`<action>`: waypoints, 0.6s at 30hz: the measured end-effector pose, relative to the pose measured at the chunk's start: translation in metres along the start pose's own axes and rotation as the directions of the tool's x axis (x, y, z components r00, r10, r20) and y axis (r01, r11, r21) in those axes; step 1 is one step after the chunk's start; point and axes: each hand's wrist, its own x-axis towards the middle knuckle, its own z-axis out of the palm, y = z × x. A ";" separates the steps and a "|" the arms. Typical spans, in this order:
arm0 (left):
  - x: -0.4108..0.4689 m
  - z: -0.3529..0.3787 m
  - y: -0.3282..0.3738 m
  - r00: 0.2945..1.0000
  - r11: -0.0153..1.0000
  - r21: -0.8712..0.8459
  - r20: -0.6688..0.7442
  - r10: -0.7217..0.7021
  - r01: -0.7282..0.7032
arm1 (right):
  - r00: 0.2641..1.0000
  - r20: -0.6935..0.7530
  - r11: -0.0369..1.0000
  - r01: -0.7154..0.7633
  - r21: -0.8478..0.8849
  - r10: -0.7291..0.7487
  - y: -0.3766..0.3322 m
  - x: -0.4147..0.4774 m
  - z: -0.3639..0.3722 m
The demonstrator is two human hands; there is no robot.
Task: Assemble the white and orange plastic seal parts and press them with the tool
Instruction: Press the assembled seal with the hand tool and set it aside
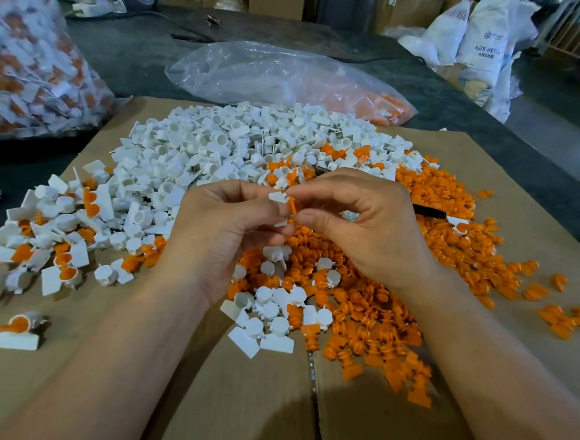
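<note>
Joining is in hand: your left hand [220,221] pinches the white part [277,197], your right hand [357,215] pinches the orange part [292,206]. Next, seat fully, then press.

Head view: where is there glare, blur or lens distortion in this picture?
Head view: glare on the clear bag; the full bag at far left is blurred; the cardboard edges bow from the wide lens; the left hand and right hand are sharp.
</note>
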 end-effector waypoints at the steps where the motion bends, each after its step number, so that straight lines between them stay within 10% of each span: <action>1: 0.000 0.000 0.000 1.000 1.000 0.000 -0.002 0.000 0.000 | 1.000 0.003 1.000 -0.011 -0.007 0.011 -0.001 0.001 -0.002; 9: 0.001 0.001 -0.002 0.999 0.996 0.079 -0.020 0.045 -0.043 | 0.887 -0.104 0.835 -0.458 -0.303 0.449 0.023 0.011 -0.056; 18: 0.002 -0.001 -0.002 0.998 0.997 0.053 -0.019 0.057 -0.056 | 0.658 0.208 0.582 -0.420 -0.696 0.724 0.038 0.006 -0.073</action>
